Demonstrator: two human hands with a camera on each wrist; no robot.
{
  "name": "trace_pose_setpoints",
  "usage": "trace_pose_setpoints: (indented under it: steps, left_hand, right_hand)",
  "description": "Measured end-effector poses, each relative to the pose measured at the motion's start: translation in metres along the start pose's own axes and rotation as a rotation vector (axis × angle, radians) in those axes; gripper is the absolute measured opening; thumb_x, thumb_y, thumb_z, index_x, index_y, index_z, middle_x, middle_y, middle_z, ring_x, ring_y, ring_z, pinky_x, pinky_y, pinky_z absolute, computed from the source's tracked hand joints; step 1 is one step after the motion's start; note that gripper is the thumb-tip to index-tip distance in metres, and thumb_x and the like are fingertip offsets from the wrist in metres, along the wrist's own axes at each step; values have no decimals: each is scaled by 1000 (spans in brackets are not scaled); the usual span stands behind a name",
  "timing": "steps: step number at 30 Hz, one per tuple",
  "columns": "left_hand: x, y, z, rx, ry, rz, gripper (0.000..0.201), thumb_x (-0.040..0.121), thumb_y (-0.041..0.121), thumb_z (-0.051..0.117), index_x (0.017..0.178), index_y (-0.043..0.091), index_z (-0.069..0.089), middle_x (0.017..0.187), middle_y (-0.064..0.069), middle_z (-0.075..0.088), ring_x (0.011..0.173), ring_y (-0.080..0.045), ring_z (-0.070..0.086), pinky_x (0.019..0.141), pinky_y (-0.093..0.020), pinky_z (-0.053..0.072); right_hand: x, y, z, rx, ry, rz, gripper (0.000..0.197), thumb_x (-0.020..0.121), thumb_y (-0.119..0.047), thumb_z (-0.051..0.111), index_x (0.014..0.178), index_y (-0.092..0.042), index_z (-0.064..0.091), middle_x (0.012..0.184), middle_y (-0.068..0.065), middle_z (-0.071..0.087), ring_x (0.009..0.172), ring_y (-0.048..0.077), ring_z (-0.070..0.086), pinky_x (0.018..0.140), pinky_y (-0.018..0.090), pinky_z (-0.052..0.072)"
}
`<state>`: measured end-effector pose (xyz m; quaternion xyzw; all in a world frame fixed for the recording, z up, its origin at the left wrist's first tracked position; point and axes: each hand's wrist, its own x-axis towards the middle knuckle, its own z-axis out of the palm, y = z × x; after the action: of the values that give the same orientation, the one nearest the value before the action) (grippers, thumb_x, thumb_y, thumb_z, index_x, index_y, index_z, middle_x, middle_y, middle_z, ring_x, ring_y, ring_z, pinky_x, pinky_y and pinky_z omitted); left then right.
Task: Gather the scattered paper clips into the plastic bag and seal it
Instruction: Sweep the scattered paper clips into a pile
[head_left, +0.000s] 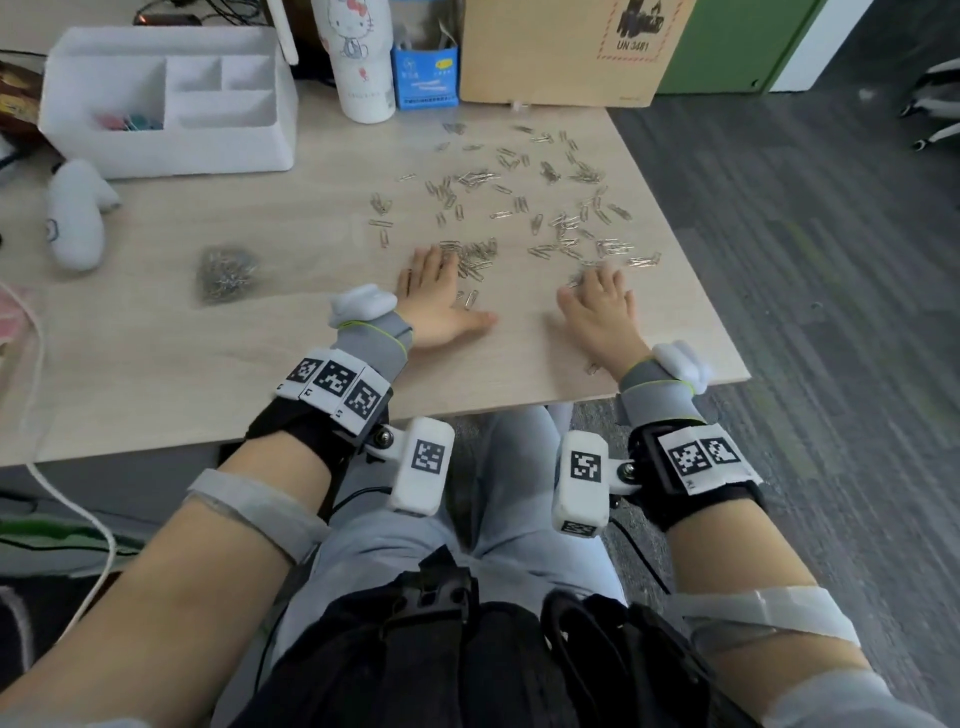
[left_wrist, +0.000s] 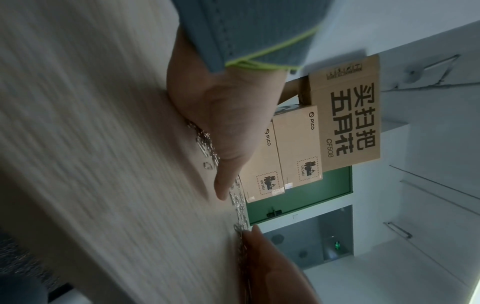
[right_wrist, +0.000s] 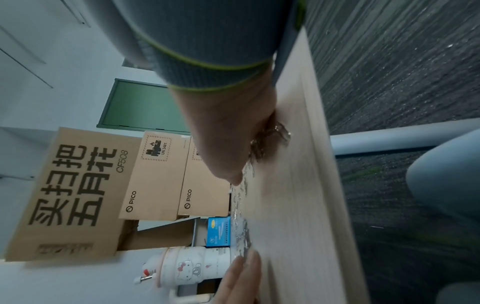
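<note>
Bag (head_left: 227, 274) of clips lies at desk (head_left: 208, 364) left, apart from the left hand (head_left: 441, 299), flat with fingers straight on loose clips (head_left: 519, 208) mid-desk; right hand (head_left: 597, 312) rests palm-down, fingers slightly curled over clips.

Left hand (left_wrist: 228, 123) flat on paper clips (left_wrist: 205, 142) (blurred).

Pale wood table (head_left: 218, 338) carries scattered paper clips (head_left: 519, 208), plastic bag (head_left: 227, 273), white organizer (head_left: 166, 98).
</note>
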<state>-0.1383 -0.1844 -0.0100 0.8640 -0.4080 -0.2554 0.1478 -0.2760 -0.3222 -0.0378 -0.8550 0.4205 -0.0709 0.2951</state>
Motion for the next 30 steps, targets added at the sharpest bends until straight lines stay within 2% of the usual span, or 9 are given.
trace_pose_setpoints:
  steps: [3, 6, 9, 12, 15, 20, 23, 26, 30]
  left_hand:
    - [3, 2, -1, -59, 24, 58, 106, 70, 53, 66, 146, 9, 7, 156, -15, 0, 145, -30, -8, 120, -41, -1]
    - [6, 5, -4, -124, 80, 95, 105, 58, 50, 70, 142, 7, 23, 150, -17, 22, 142, -33, 11, 119, -41, 12]
    - [7, 1, -6, -122, 186, 92, 97, 56, 42, 76, 138, 12, 35, 146, -14, 32, 139, -32, 21, 116, -37, 17]
    - [4, -5, -7, -82, 300, 22, 82, 60, 35, 80, 133, 23, 45, 141, -7, 41, 132, -31, 28, 106, -40, 29]
    - [4, -14, -7, -103, 353, -18, 76, 56, 36, 81, 125, 25, 53, 134, -7, 49, 126, -30, 39, 102, -37, 32]
    - [-2, -18, -6, -256, 353, -29, 66, 61, 23, 83, 122, 13, 57, 125, -10, 57, 112, -27, 56, 92, -28, 41]
    - [-2, -18, -5, -291, 367, -12, 56, 63, 21, 82, 114, 11, 62, 115, -9, 65, 101, -27, 62, 89, -32, 48]
    - [1, -18, -4, -332, 377, -1, 49, 63, 17, 81, 109, 10, 64, 106, -9, 68, 85, -24, 62, 84, -30, 49]
    - [4, -15, -3, -361, 375, 69, 46, 64, 10, 80, 107, 8, 65, 108, -11, 68, 74, -15, 55, 77, -25, 46]
  right_hand:
    - [-11, -8, -9, 285, 7, -141, 15, 95, -16, 42, 88, -4, 48, 98, 7, 46, 103, 20, 42, 93, 32, 30]
    - [-21, -4, -28, 459, 129, -28, 30, 88, -15, 57, 116, -6, 61, 114, 2, 60, 102, 15, 53, 93, 25, 39]
    - [-24, 8, -39, 290, 223, 70, 46, 75, -21, 71, 120, -15, 62, 115, 3, 63, 95, 12, 56, 84, 21, 41]
    - [-29, 13, -50, 134, 65, 90, 66, 62, -25, 84, 122, -15, 59, 96, 1, 58, 86, 13, 53, 77, 23, 38]
    - [-36, 13, -52, 72, -93, 98, 77, 55, -18, 88, 124, -15, 55, 80, 2, 60, 69, 16, 59, 75, 28, 46]
    - [-33, 11, -41, 154, -31, 33, 55, 57, -4, 84, 108, -8, 64, 65, -4, 55, 68, 15, 54, 76, 31, 49]
    - [-26, 5, -30, 177, 24, -6, 38, 61, -5, 80, 98, -5, 67, 61, -6, 54, 64, 15, 53, 70, 28, 49]
    - [-19, -8, -18, 185, 73, -59, 27, 64, -6, 77, 90, -6, 69, 59, -9, 51, 65, 15, 52, 63, 23, 44]
    - [-12, -21, -7, 238, 97, -81, 22, 66, -8, 76, 86, -7, 70, 63, -6, 55, 68, 15, 52, 70, 28, 47]
